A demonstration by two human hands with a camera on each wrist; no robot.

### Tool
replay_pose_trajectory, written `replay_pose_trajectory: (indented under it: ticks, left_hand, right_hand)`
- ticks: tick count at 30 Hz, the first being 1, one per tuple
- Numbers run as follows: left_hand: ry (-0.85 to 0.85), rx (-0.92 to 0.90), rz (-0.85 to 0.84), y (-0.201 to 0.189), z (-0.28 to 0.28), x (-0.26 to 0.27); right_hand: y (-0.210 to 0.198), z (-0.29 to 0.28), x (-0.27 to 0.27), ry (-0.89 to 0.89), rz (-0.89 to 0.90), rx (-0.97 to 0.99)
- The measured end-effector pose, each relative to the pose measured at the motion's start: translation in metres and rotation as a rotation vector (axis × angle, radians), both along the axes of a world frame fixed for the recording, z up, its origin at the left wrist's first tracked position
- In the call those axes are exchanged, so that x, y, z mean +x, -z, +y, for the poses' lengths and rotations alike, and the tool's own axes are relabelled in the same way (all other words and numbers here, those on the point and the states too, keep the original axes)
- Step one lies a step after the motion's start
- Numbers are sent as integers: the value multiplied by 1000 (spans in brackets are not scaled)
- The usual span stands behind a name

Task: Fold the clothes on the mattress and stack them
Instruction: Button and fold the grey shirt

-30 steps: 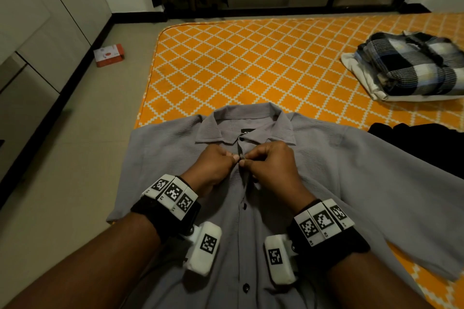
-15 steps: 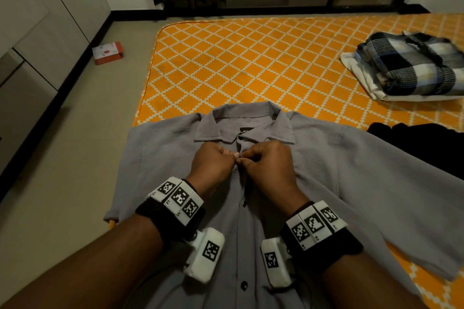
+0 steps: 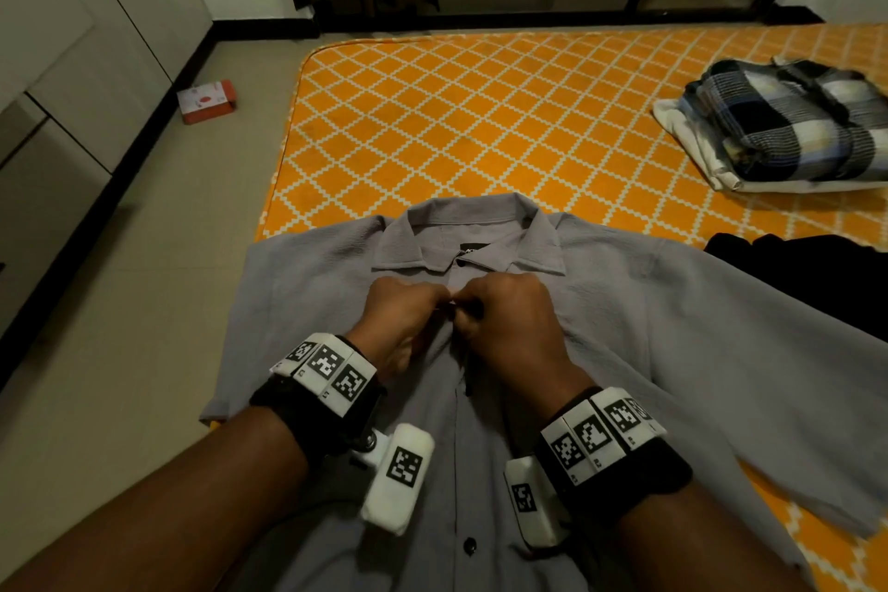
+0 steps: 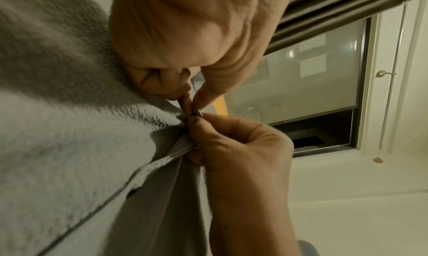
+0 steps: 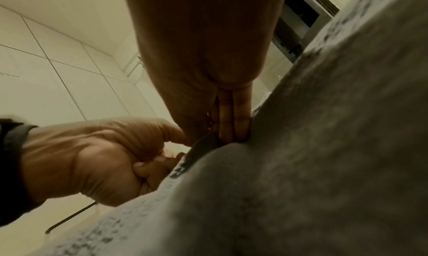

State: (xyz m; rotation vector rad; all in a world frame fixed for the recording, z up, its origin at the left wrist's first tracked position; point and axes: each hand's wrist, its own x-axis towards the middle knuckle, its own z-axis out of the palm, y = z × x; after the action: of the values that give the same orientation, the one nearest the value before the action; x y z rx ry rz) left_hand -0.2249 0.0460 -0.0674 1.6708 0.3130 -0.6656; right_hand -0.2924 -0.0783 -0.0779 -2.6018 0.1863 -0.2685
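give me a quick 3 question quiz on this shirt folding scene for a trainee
1. True or false: the grey button-up shirt lies spread front-up on the orange diamond-patterned mattress.
2. Multiple choice: what are the left hand and the right hand doing? A) lifting a sleeve B) pinching the shirt's front opening just below the collar C) resting flat on the mattress
3. Fill in: on top of the folded stack at the far right lies a ____ shirt.

Key:
1. True.
2. B; the fingers of both hands meet at the placket.
3. Plaid; the dark blue and white plaid shirt sits on a white folded garment.
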Motion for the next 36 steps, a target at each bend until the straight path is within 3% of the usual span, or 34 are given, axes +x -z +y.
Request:
replay_pose_trajectory:
  ticks: [3,12,17,21,24,27,32,36]
  left_hand:
    - [-6,-70,81,0,-1,7]
    - [178,1,41,-7,0,11]
    - [263,96,-241,6,-3,6]
    - [369,231,-449,9,3,9]
    - [503,494,-562,13,8,12]
    - [495,700,-717,7,13,8]
    - [481,657,-1000,-20,6,8]
    - [559,470,-1017,-35,-13,-14]
  right_hand:
    - [-1,-7,0,29,-77,75]
    - [4,7,0,147,-169,-135]
    - [-1,7,-1,206,-49,-108]
    - [-6,0,-4,62,78,-8]
    - [-5,-11,-3,11,169,92]
    - [-9,-36,0,153,102,184]
    - [-25,-123,6,469,61,22]
    - [-24,-185,15,505,465,-136]
